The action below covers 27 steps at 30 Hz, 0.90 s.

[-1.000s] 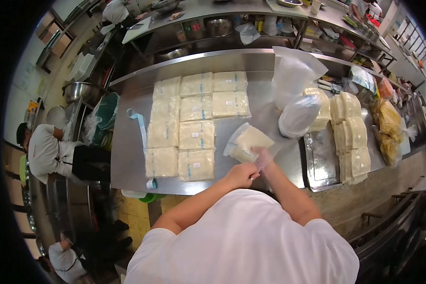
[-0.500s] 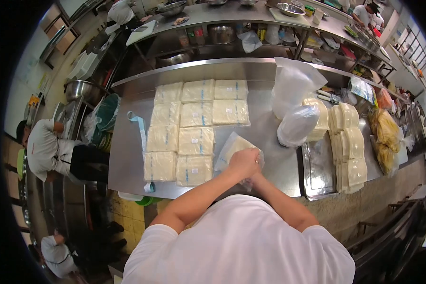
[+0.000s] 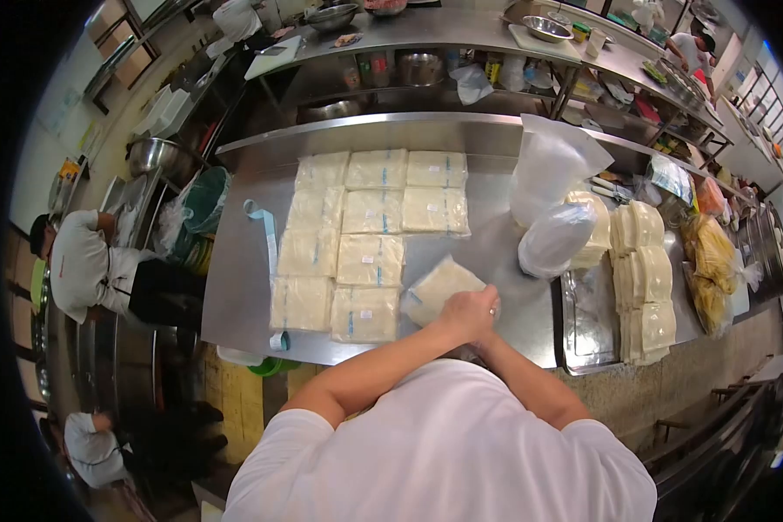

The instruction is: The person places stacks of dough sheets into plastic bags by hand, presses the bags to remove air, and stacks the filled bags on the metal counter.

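A clear plastic bag with a stack of cream-coloured flat sheets inside (image 3: 444, 287) lies tilted on the steel table in front of me. My left hand (image 3: 467, 315) is closed on the bag's near right corner, a ring on one finger. Close beneath it, my right hand (image 3: 485, 337) grips the same end of the bag; most of its fingers are hidden behind the left hand. Just left of the bag, several flat packed bags of cream sheets (image 3: 370, 261) are laid out in rows, with blue print and small white labels on some.
Right of my hands stand a roll of clear plastic bags (image 3: 552, 239) and a metal tray (image 3: 587, 357) with stacks of cream sheets (image 3: 644, 278). A pale blue strip (image 3: 265, 230) lies at the table's left. A person (image 3: 87, 265) in white stands to the left.
Both hands have shifted slightly right with the bag's gathered end. The bag has turned, and more of its cream contents shows. The whole view has moved a little.
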Each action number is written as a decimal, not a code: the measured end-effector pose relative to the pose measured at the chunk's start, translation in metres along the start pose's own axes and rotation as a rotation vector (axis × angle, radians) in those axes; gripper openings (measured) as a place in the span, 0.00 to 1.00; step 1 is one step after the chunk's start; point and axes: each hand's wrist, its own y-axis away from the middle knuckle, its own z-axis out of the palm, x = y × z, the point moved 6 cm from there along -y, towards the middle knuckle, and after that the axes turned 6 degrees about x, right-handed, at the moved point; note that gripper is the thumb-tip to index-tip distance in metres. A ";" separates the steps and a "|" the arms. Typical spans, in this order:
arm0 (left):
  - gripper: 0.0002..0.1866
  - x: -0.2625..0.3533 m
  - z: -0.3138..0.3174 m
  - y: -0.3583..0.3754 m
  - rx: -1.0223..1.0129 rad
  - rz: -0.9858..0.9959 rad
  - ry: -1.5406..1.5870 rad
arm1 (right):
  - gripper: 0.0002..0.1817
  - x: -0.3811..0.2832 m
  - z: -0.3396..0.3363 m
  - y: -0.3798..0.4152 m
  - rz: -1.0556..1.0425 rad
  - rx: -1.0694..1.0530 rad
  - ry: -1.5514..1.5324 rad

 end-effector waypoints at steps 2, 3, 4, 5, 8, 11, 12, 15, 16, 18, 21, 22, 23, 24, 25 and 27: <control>0.05 0.005 0.003 0.002 0.020 0.003 -0.029 | 0.20 -0.001 0.003 -0.001 0.050 0.019 -0.022; 0.05 0.003 0.002 0.002 0.024 0.001 -0.030 | 0.20 -0.001 0.004 -0.001 0.069 0.024 -0.032; 0.07 0.000 0.003 0.003 -0.018 -0.002 0.024 | 0.20 -0.002 0.006 -0.001 0.088 0.028 -0.044; 0.09 -0.002 0.003 0.005 -0.062 -0.004 0.078 | 0.20 -0.010 0.004 -0.001 0.107 0.033 -0.058; 0.14 0.005 -0.024 0.024 0.123 -0.030 0.048 | 0.21 -0.026 0.001 -0.005 0.173 0.054 -0.097; 0.17 -0.012 -0.023 0.042 -0.100 -0.146 -0.098 | 0.21 -0.028 0.002 -0.004 0.222 0.068 -0.118; 0.17 -0.015 -0.022 0.045 -0.099 -0.151 -0.099 | 0.21 -0.036 0.007 -0.010 0.164 0.091 -0.174; 0.16 -0.023 -0.019 0.051 -0.195 -0.217 -0.215 | 0.21 -0.045 0.014 -0.011 0.055 0.112 -0.224; 0.15 -0.019 -0.020 0.048 -0.234 -0.233 -0.175 | 0.20 -0.048 0.015 -0.010 0.001 0.114 -0.223; 0.14 -0.018 -0.017 0.048 -0.270 -0.252 -0.133 | 0.20 -0.046 0.015 -0.012 0.042 0.111 -0.228; 0.12 -0.024 -0.017 0.049 -0.178 -0.213 -0.154 | 0.20 -0.042 0.014 -0.019 0.060 0.105 -0.247; 0.11 -0.024 -0.017 0.049 -0.171 -0.201 -0.129 | 0.20 -0.042 0.014 -0.020 0.037 0.105 -0.260; 0.10 -0.024 -0.016 0.050 -0.166 -0.190 -0.103 | 0.20 -0.042 0.012 -0.021 0.039 0.106 -0.261; 0.10 -0.027 -0.013 0.051 -0.170 -0.193 -0.101 | 0.21 -0.045 0.011 -0.019 -0.003 0.098 -0.270; 0.09 -0.027 -0.009 0.052 -0.148 -0.138 -0.034 | 0.21 -0.045 0.007 -0.016 -0.043 0.093 -0.280; 0.08 -0.023 -0.009 0.051 -0.141 -0.082 0.033 | 0.21 -0.022 -0.083 -0.087 -0.103 0.080 -0.265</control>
